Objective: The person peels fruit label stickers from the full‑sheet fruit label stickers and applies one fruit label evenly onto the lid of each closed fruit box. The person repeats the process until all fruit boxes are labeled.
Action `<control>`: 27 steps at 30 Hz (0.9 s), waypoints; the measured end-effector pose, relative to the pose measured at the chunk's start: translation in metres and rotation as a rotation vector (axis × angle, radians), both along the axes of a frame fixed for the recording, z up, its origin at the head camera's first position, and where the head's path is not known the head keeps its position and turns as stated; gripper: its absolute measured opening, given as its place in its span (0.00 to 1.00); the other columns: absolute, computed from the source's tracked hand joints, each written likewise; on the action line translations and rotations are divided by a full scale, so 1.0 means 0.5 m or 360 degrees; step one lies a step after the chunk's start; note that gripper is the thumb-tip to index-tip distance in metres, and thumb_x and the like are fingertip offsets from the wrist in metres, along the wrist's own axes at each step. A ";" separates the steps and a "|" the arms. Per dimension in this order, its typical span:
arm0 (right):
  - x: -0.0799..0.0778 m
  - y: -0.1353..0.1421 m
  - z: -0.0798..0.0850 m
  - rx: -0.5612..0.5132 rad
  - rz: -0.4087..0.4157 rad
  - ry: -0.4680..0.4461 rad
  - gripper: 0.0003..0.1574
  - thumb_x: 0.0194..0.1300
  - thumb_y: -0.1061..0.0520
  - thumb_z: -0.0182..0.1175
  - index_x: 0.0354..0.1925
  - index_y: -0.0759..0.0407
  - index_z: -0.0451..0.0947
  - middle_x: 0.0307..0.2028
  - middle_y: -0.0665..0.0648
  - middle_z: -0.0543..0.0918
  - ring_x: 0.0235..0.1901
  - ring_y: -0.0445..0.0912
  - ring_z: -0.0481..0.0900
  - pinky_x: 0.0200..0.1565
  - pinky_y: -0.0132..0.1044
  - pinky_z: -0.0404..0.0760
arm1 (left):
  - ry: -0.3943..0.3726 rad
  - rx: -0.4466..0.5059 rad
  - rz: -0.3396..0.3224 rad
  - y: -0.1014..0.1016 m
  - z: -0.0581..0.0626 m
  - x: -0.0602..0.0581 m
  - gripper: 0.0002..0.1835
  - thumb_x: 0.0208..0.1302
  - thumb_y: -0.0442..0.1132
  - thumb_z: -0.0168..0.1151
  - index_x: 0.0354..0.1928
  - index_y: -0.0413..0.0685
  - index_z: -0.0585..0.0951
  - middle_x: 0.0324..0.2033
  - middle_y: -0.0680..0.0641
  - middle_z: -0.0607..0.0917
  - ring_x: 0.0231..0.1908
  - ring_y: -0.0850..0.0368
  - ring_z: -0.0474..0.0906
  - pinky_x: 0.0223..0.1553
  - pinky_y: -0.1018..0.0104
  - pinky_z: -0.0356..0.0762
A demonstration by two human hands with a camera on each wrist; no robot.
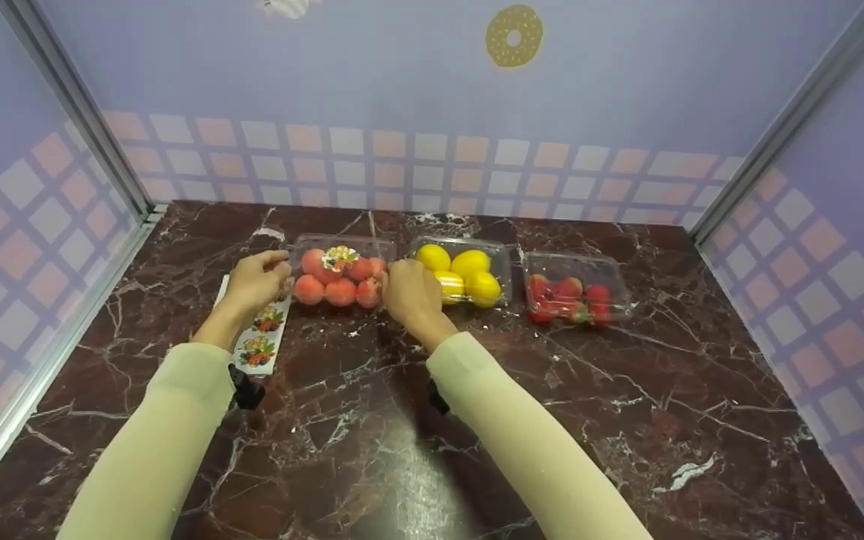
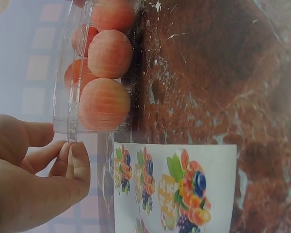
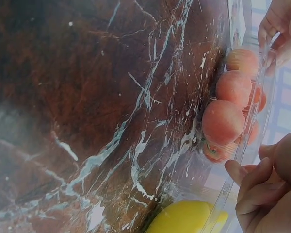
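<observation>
"What's closest to us?"

"Two pale sleeves [image 1: 169, 427], reaching up from the bottom of the frame, over a dark red tabletop [image 1: 357, 442] with white veins."

"And past the cuffs?"

"A white sticker sheet [image 1: 258, 349] left of centre, printed with bunches of fruit. The left hand [image 1: 259, 279] partly covers its upper end."

"What has that hand got?"

"Its grip pinches the left edge of the clear peach box [image 1: 376, 248], which sits just left of the middle of the frame. The right hand [image 1: 412, 291] is at the opposite edge, its grip curled with fingers and thumb nipping the rim."

"Is there something on the lid?"

"A fruit sticker [image 1: 340, 259], bright against the plastic."

"And alongside?"

"A lemon box [image 1: 503, 270] just to its right, then a strawberry box [image 1: 574, 265] farther right."

"Behind all that?"

"A lilac wall [image 1: 372, 67], pink and white squares along its foot, with a doughnut picture [image 1: 503, 55] at top centre."
</observation>
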State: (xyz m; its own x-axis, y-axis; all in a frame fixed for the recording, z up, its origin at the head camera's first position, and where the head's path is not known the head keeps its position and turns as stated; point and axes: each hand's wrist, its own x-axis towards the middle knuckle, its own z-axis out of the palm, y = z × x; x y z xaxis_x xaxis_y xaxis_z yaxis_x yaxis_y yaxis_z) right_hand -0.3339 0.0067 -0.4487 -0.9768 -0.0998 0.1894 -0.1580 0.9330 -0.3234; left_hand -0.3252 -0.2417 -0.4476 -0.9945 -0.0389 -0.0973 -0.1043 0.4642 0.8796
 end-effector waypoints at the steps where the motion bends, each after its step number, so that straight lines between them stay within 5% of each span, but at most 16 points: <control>1: -0.002 -0.002 0.000 0.0003 -0.0005 0.0010 0.20 0.79 0.46 0.61 0.41 0.59 0.90 0.43 0.61 0.91 0.40 0.58 0.90 0.40 0.52 0.89 | 0.0011 -0.0025 0.0014 0.000 -0.001 -0.002 0.27 0.82 0.38 0.48 0.78 0.36 0.67 0.67 0.32 0.77 0.44 0.54 0.80 0.38 0.70 0.78; 6: -0.009 -0.010 -0.002 -0.0004 -0.0037 0.0069 0.19 0.78 0.48 0.61 0.40 0.60 0.90 0.42 0.62 0.91 0.40 0.58 0.90 0.40 0.52 0.89 | 0.0044 -0.0063 0.0077 0.003 -0.005 -0.009 0.26 0.83 0.38 0.49 0.77 0.37 0.70 0.68 0.33 0.78 0.55 0.43 0.80 0.35 0.73 0.76; 14: -0.019 -0.011 -0.006 -0.0053 -0.0032 0.0093 0.18 0.78 0.48 0.62 0.38 0.58 0.90 0.42 0.62 0.92 0.41 0.58 0.90 0.41 0.53 0.89 | 0.0085 -0.0029 0.0147 0.007 -0.006 -0.015 0.24 0.82 0.37 0.50 0.75 0.37 0.73 0.63 0.32 0.81 0.41 0.55 0.82 0.33 0.75 0.80; 17: -0.018 -0.004 -0.002 -0.0098 -0.0001 0.0099 0.17 0.78 0.49 0.61 0.37 0.57 0.90 0.42 0.61 0.92 0.42 0.58 0.90 0.42 0.53 0.89 | 0.0105 -0.0073 0.0165 0.008 -0.007 -0.017 0.24 0.81 0.37 0.50 0.74 0.38 0.74 0.64 0.34 0.81 0.48 0.51 0.80 0.38 0.74 0.77; 21: -0.016 0.020 0.017 -0.0206 0.0086 0.0139 0.13 0.77 0.52 0.62 0.38 0.56 0.90 0.42 0.60 0.92 0.44 0.57 0.89 0.46 0.51 0.88 | 0.0165 -0.0122 0.0227 0.012 -0.002 -0.017 0.24 0.81 0.39 0.51 0.73 0.39 0.75 0.65 0.34 0.81 0.64 0.43 0.75 0.60 0.61 0.77; 24: -0.014 0.052 0.040 -0.0327 0.0151 0.0130 0.12 0.76 0.53 0.63 0.49 0.56 0.90 0.45 0.59 0.92 0.44 0.55 0.89 0.47 0.47 0.88 | 0.0264 -0.0163 0.0292 0.024 0.008 -0.015 0.24 0.80 0.39 0.53 0.72 0.39 0.76 0.62 0.33 0.81 0.66 0.40 0.74 0.69 0.51 0.71; 27: -0.011 0.094 0.061 -0.0427 0.0186 0.0136 0.16 0.76 0.54 0.64 0.57 0.57 0.88 0.49 0.59 0.91 0.46 0.54 0.89 0.49 0.44 0.88 | 0.0378 -0.0209 0.0309 0.043 0.020 -0.013 0.24 0.79 0.39 0.55 0.71 0.39 0.77 0.59 0.35 0.80 0.60 0.41 0.77 0.66 0.50 0.73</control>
State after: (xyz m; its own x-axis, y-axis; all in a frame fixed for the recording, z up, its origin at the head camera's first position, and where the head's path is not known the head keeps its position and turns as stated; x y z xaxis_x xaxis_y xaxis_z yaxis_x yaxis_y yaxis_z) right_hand -0.3395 0.0538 -0.4184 -0.9411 -0.1459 0.3051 -0.2965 0.7898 -0.5369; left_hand -0.3315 -0.2201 -0.4374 -0.9616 -0.2268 0.1547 -0.0012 0.5670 0.8237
